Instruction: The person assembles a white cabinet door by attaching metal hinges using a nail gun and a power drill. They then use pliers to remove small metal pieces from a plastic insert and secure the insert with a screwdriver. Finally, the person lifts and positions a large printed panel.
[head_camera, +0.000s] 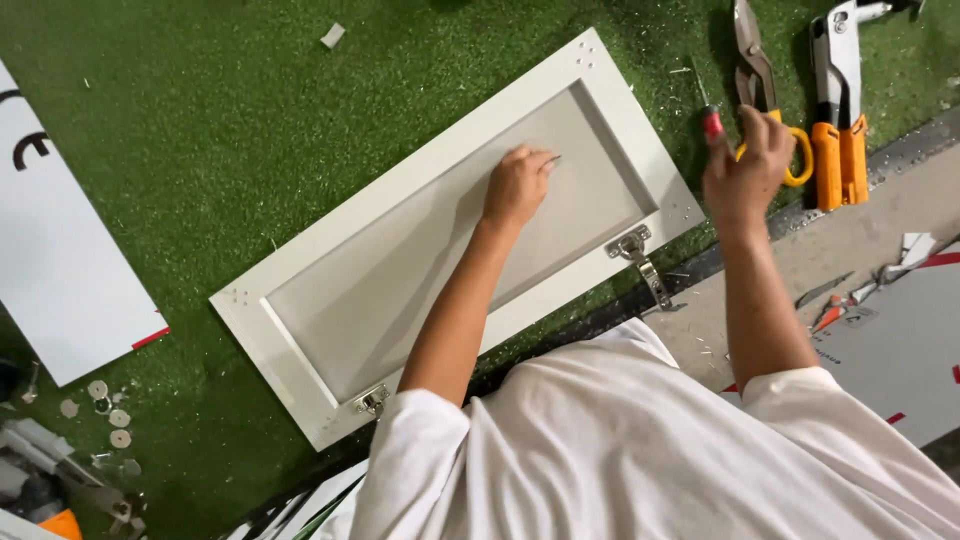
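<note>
One door (400, 280), two hinges (632, 245), one screwdriver (710, 120)

There is one view only, from a camera worn on the person's head, looking steeply down past a white-shirted shoulder (640, 440). It sits close, within arm's reach of the green turf (200, 130), where a white cabinet door (400, 270) fills the middle.

White cabinet door (400, 260) lying on green turf (200, 150), left hand (517, 187) pinching a screw (551, 159) over its panel, right hand (745, 170) at two o'clock gripping a red-handled screwdriver (709, 118), yellow-handled snips (762, 90) just beyond
</note>
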